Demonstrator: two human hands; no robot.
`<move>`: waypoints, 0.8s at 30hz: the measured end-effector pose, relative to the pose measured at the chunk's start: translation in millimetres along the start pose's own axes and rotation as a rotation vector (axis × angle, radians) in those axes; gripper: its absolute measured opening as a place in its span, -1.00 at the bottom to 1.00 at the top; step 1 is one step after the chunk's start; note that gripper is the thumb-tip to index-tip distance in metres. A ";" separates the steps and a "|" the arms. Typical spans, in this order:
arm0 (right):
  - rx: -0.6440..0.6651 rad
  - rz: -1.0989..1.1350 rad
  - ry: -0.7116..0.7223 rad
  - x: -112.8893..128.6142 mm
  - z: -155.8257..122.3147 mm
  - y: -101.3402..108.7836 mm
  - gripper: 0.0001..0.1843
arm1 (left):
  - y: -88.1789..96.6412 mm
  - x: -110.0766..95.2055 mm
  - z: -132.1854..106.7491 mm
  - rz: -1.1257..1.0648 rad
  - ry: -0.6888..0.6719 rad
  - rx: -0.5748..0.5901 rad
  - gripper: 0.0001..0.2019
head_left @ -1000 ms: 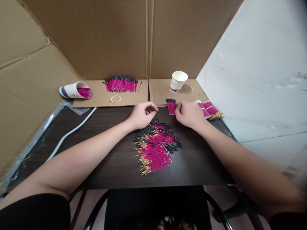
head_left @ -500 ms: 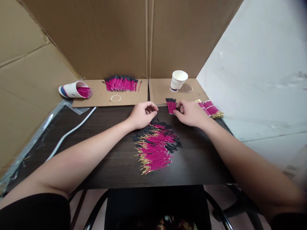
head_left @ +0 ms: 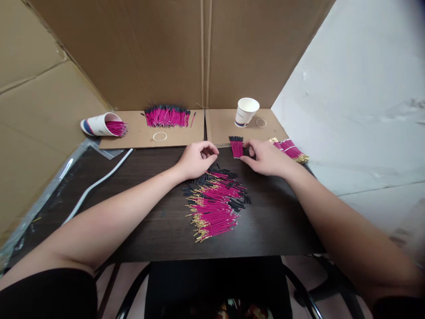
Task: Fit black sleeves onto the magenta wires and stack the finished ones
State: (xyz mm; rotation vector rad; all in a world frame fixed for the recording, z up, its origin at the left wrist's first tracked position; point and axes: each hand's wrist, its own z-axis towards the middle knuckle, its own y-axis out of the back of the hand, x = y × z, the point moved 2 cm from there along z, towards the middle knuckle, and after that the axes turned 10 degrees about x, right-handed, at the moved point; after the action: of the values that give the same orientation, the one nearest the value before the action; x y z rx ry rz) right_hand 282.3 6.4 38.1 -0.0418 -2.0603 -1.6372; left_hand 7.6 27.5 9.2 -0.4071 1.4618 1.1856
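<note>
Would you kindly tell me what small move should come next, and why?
Probably, the right hand should nudge the small row of pink pins straighter: its fingers stand parted at the row's right edge, and the row fans wider at the black ends.

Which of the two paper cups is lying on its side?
The paper cup at the far left, magenta rods poking from its mouth; the other cup stands upright, beyond the right hand.

The sleeves [head_left: 49, 292] are black (plain where they show) and short, leaving both forearms [head_left: 133, 208] bare.
</note>
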 end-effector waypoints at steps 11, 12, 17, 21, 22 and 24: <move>0.004 -0.006 0.026 1.8 -1.5 0.4 -0.77 | -0.3 2.3 0.9 0.001 -0.001 -0.001 -0.93; 0.004 -0.004 0.027 1.8 -1.7 0.6 -0.78 | -0.2 2.7 0.9 -0.003 -0.005 -0.001 -0.92; -0.009 0.014 0.011 4.0 -3.5 1.1 -0.71 | 0.3 3.8 0.5 -0.018 -0.037 0.001 -0.91; -0.088 0.049 0.058 12.7 -8.1 1.9 -0.63 | 0.7 2.9 -1.7 -0.001 -0.050 0.024 -0.89; -0.108 0.057 0.110 16.8 -10.1 2.1 -0.67 | 0.9 2.0 -2.6 0.009 -0.056 0.032 -0.89; -0.096 0.084 0.262 27.6 -15.3 2.3 -0.78 | 1.8 -1.3 -4.4 0.055 -0.086 0.036 -0.88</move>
State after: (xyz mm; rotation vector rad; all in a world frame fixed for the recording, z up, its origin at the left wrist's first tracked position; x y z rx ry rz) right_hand 264.5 -14.8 53.4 0.0506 -1.7607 -1.5969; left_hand 4.2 24.2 10.3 -0.2892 1.4256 1.2038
